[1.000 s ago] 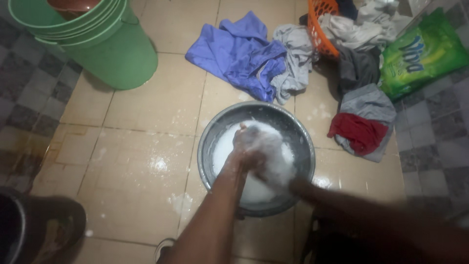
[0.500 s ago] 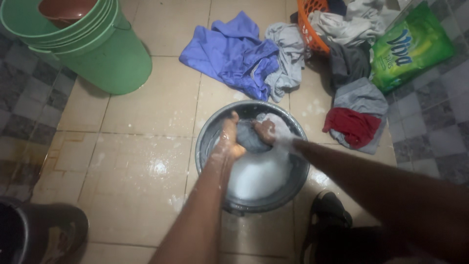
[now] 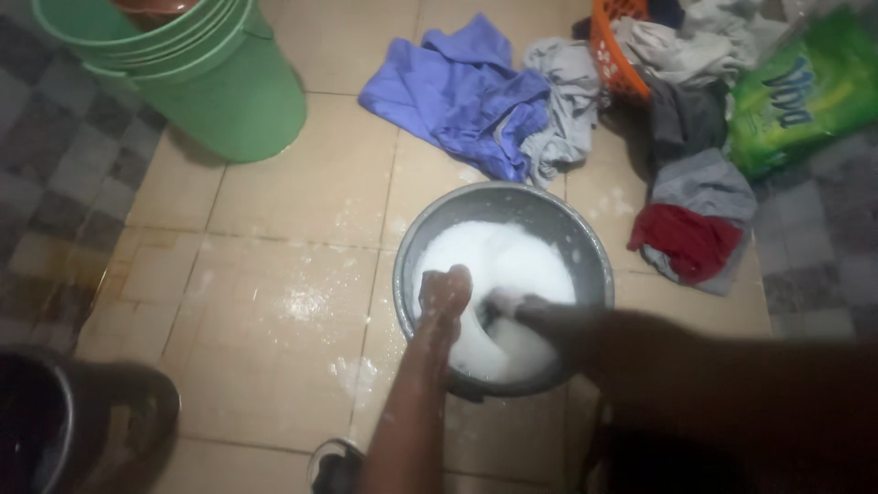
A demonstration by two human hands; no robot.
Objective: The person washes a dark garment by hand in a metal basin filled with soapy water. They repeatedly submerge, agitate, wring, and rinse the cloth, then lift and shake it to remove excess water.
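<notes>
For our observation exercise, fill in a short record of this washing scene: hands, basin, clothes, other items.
left hand: fist in suds, soapy
right hand: low in suds, blurred
basin: grey, round, full of white foam, on tiled floor
clothes: blue cloth and grey cloth beyond basin; red cloth to its right
other items: green buckets stacked, orange basket, green bag

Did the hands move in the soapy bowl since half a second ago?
Yes. Both the left hand and right hand came back from the far rim of the grey basin toward its near side, down into the suds.
</notes>
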